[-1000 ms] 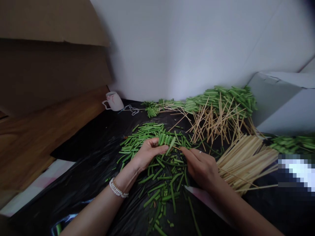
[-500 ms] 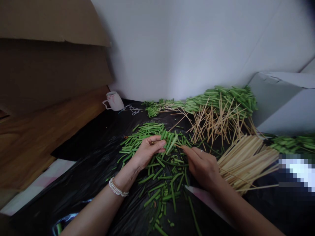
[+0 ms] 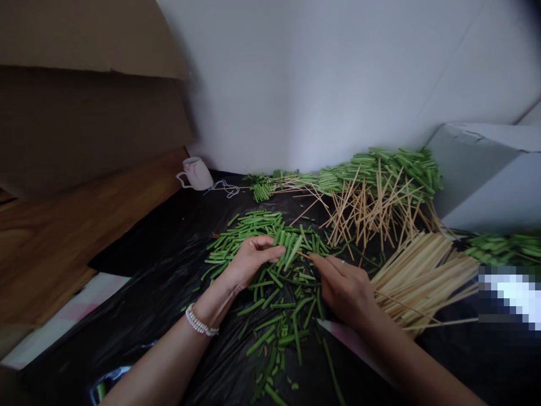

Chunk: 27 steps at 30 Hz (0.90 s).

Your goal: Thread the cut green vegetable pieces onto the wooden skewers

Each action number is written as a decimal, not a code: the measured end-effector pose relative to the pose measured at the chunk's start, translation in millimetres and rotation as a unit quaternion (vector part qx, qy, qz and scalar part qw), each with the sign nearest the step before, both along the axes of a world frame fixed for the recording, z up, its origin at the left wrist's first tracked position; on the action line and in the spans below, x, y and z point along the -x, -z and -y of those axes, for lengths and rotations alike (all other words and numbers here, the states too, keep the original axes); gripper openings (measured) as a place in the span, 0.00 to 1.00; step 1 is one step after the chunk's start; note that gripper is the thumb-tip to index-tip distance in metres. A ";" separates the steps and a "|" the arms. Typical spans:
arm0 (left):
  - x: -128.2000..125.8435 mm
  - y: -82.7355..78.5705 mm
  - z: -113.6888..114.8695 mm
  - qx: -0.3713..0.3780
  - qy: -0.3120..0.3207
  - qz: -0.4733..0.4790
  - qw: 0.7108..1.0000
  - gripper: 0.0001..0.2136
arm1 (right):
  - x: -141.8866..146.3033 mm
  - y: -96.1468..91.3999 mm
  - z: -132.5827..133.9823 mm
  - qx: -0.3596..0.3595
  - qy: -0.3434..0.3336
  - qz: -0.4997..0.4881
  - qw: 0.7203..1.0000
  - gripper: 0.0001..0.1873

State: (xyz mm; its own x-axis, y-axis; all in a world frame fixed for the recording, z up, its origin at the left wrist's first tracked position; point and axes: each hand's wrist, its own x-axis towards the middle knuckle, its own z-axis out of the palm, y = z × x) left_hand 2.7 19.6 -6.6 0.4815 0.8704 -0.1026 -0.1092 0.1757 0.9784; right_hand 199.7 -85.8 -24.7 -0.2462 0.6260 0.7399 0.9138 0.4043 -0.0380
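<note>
My left hand [image 3: 256, 260] is closed on a short row of cut green bean pieces [image 3: 291, 251], thumb in front and fingers behind. Between thumb and fingers of my right hand [image 3: 346, 287] is a bamboo skewer [image 3: 304, 256], its exposed length running left into that row. How far the tip goes in is hidden. Under and around both hands lie loose cut pieces [image 3: 252, 225], some long, some short. A bundle of bare bamboo skewers [image 3: 422, 270] rests beside my right wrist.
Along the wall, skewered green bean rows [image 3: 380, 172] are heaped with their sticks toward me. A white mug [image 3: 198, 173] and tangled string [image 3: 230, 189] stand at back left. Black plastic sheeting [image 3: 160, 293] covers the surface. Cardboard [image 3: 93, 118] borders the left, a white box [image 3: 490, 175] the right.
The row in my left hand has tilted and shifted slightly left. My right hand has moved a little left and down with the skewer.
</note>
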 end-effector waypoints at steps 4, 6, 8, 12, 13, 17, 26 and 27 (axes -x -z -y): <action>-3.2 -2.7 4.6 0.001 0.011 0.008 1.000 0.12 | 0.8 0.2 -0.2 0.000 0.005 0.000 1.000 0.18; -5.9 -4.4 8.7 0.011 0.031 0.023 0.999 0.12 | 1.4 0.0 -0.3 0.002 0.005 -0.002 1.000 0.19; -8.6 -5.7 12.6 0.034 0.050 0.033 0.998 0.13 | 2.4 -0.5 -0.1 0.004 0.002 -0.001 1.000 0.19; -11.9 -7.3 16.9 0.071 0.053 0.031 0.996 0.12 | 5.6 -2.0 1.4 0.001 -0.005 0.008 1.000 0.17; -12.4 -7.6 17.6 0.067 0.053 0.028 0.996 0.11 | 6.6 -2.4 1.9 0.002 -0.005 0.011 1.000 0.17; -13.2 -7.8 20.5 0.007 0.066 0.003 0.998 0.09 | 10.4 -3.8 4.1 0.023 -0.005 0.023 0.999 0.17; -12.4 -6.4 23.0 0.072 0.087 0.045 0.993 0.19 | 4.5 0.5 1.3 0.025 0.012 -0.001 1.000 0.18; -11.9 -6.4 23.2 0.100 0.096 0.055 0.989 0.20 | 4.1 0.8 1.2 0.025 0.011 -0.001 1.000 0.19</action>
